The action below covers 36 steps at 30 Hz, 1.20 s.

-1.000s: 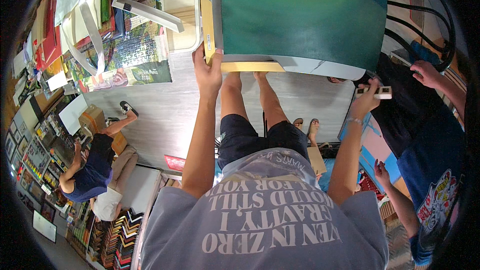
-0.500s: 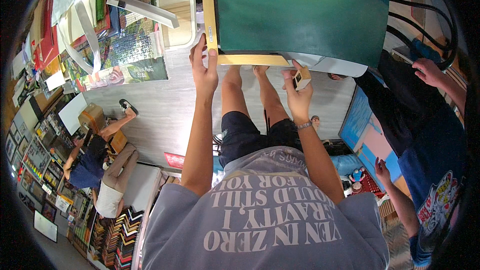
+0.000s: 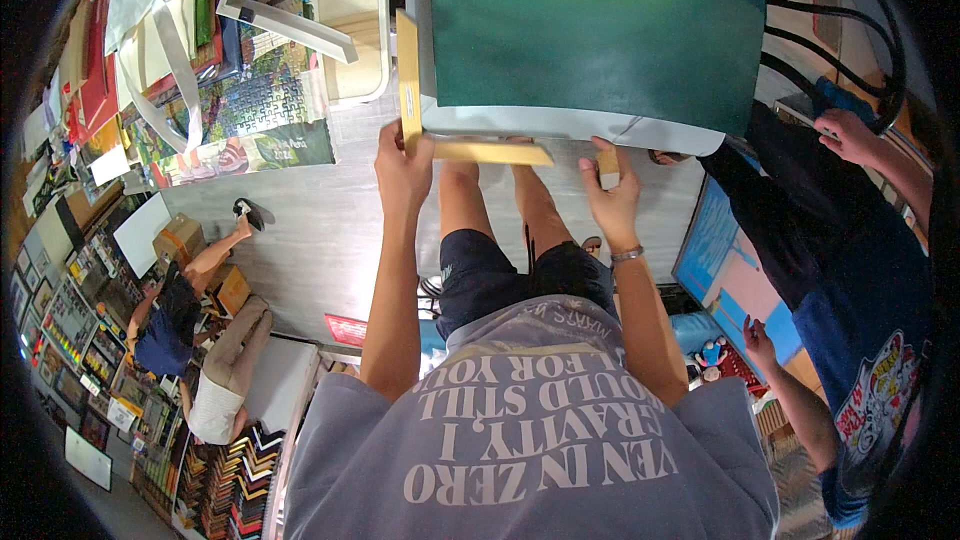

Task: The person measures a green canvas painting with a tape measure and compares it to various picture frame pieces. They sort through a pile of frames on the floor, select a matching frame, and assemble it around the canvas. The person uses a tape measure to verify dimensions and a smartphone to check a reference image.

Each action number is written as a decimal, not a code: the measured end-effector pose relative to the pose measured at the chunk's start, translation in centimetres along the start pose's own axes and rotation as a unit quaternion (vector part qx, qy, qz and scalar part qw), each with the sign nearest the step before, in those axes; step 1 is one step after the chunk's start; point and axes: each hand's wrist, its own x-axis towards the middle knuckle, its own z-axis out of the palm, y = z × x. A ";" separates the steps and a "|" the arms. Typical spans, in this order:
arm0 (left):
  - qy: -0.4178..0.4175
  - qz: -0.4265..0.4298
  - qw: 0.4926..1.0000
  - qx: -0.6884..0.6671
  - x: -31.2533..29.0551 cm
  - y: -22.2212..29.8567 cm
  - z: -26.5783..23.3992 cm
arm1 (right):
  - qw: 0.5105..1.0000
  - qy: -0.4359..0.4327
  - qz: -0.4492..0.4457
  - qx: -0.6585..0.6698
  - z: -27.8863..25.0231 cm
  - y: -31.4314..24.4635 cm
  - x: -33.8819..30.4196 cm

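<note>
My left hand (image 3: 404, 172) is closed on the bend of a gold L-shaped picture-frame corner sample (image 3: 488, 152). One arm of the corner sample points away from me; the other runs rightward. It lies along the lower left corner of a green painted sheet (image 3: 600, 40) with a pale border. Just right of the sample's free end, my right hand (image 3: 614, 205) pinches a small light-wood piece (image 3: 607, 164) between thumb and fingers. Its full shape is hidden by the hand.
A white frame corner (image 3: 290, 25), puzzle picture and bags lie at upper left. Black cables (image 3: 840, 20) loop at upper right. A person in dark clothes (image 3: 850, 270) stands at right. More people are at left, near a rack of chevron-shaped frame samples (image 3: 235, 485).
My left hand has drawn the gold corner sample toward me and slightly left, uncovering the sheet's pale lower border. My right hand has lowered slightly and turned its small piece.
</note>
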 end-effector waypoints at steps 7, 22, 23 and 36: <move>-0.130 -0.106 0.968 -0.187 -10.0 -4.2 -2.6 | 0.971 -0.164 0.142 0.104 -7.7 -0.7 -1.6; -0.048 0.477 0.703 -0.525 -2.8 29.5 -16.2 | 0.715 -0.529 -0.021 0.456 -16.0 -29.8 -8.8; -0.054 0.487 0.693 -0.530 -3.2 31.1 -16.6 | 0.658 -0.568 -0.029 0.493 -15.8 -30.2 -8.3; -0.150 0.535 0.701 -0.447 -6.0 36.0 -16.8 | 0.614 -0.577 -0.073 0.533 -14.3 -35.4 -2.3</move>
